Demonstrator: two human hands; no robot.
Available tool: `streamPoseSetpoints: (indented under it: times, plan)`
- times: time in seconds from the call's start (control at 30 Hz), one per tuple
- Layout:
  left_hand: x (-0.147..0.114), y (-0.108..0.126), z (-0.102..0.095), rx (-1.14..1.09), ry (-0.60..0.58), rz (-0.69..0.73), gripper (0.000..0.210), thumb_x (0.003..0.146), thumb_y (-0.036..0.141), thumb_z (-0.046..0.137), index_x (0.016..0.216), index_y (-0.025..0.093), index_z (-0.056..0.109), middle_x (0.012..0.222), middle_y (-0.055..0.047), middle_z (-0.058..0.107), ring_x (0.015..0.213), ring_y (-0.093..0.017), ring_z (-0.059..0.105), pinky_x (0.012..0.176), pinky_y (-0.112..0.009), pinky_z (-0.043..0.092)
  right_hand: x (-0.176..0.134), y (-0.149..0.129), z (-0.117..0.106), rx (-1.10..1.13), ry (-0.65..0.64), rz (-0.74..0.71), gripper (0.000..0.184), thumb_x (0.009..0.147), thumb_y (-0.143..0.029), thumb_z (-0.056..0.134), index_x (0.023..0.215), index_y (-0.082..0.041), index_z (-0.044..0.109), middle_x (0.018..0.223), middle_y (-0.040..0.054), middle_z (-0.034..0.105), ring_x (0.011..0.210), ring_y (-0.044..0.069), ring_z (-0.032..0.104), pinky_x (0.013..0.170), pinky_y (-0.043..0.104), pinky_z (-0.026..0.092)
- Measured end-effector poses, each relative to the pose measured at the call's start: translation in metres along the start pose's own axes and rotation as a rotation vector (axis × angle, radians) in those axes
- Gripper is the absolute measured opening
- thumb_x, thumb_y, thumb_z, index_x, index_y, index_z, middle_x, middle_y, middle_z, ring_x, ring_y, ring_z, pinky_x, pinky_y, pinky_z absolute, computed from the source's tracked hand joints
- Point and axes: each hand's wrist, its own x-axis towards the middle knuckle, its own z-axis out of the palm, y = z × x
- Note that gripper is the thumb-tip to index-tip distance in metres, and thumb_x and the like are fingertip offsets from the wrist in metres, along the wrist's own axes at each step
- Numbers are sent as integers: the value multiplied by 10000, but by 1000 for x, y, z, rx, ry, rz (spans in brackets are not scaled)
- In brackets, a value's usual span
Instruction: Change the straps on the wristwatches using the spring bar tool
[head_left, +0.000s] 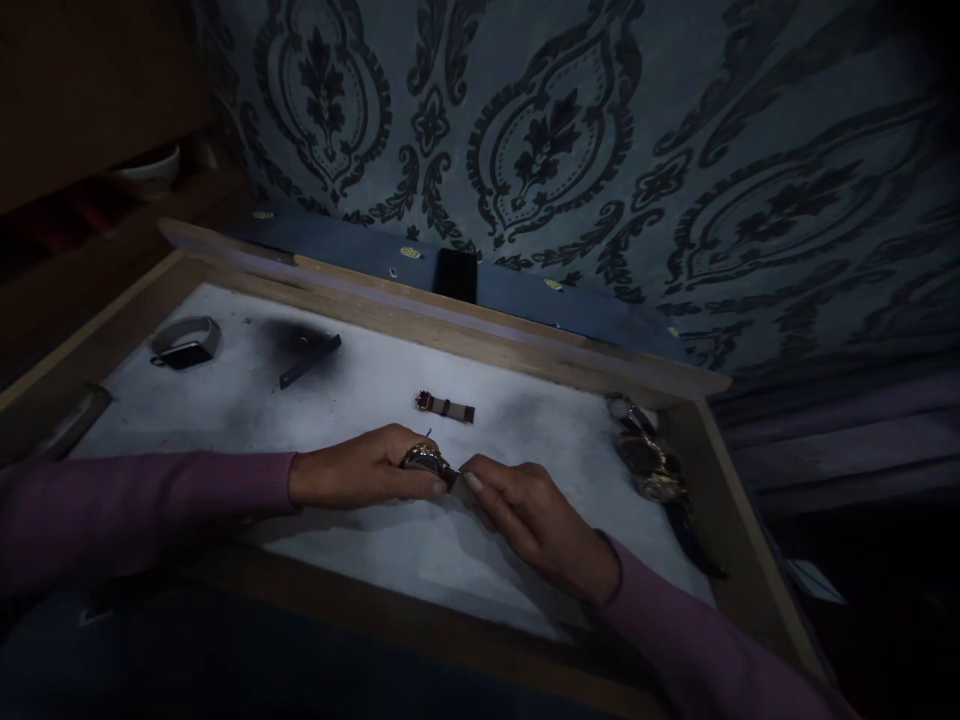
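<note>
A wristwatch (424, 458) with a gold-coloured case is gripped in my left hand (367, 467), its thumb lying along the near side. My right hand (529, 515) is closed in a pinch just right of the case. A thin shiny piece (452, 469) shows between its fingertips and the watch; whether it is a tool cannot be made out. Below the fingers, a dark strap section (456, 486) is partly hidden. Beyond both hands, a separate brown watch strap piece (446, 407) with a buckle lies on the white sheet (360, 400).
Inside the wooden tray (420, 318) are a smartwatch (187, 343) at left, a dark flat strip (310, 362), and several watches (660, 487) along the right wall. A dark phone-like rectangle (456, 275) rests behind the far rim. Patterned wall covering rises beyond.
</note>
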Motion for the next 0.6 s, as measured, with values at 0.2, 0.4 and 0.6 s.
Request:
streamPoseSetpoints:
  times: [0.2, 0.4, 0.6]
  plan:
    - [0, -3, 0, -1, -1, 2, 311, 897, 262, 525, 630, 176, 392, 587, 78, 312, 525, -66, 277, 490, -211, 248, 0, 2, 0, 1, -11, -4, 281, 1018, -233, 325, 782, -195, 474, 537, -63, 428, 429, 89, 431, 463, 227, 334]
    - [0, -1, 0, -14, -8, -7, 303, 894, 274, 527, 637, 174, 403, 584, 78, 316, 524, -66, 284, 487, -210, 246, 0, 1, 0, -6, -17, 3, 281, 1019, -230, 322, 778, -200, 463, 547, -60, 440, 434, 91, 441, 468, 224, 333]
    - [0, 0, 1, -10, 6, -9, 285, 894, 276, 523, 651, 175, 413, 597, 75, 330, 532, -69, 297, 499, -216, 253, 1, -1, -1, 12, -8, 6, 286, 1018, -233, 319, 768, -201, 453, 532, -67, 422, 430, 89, 430, 470, 221, 327]
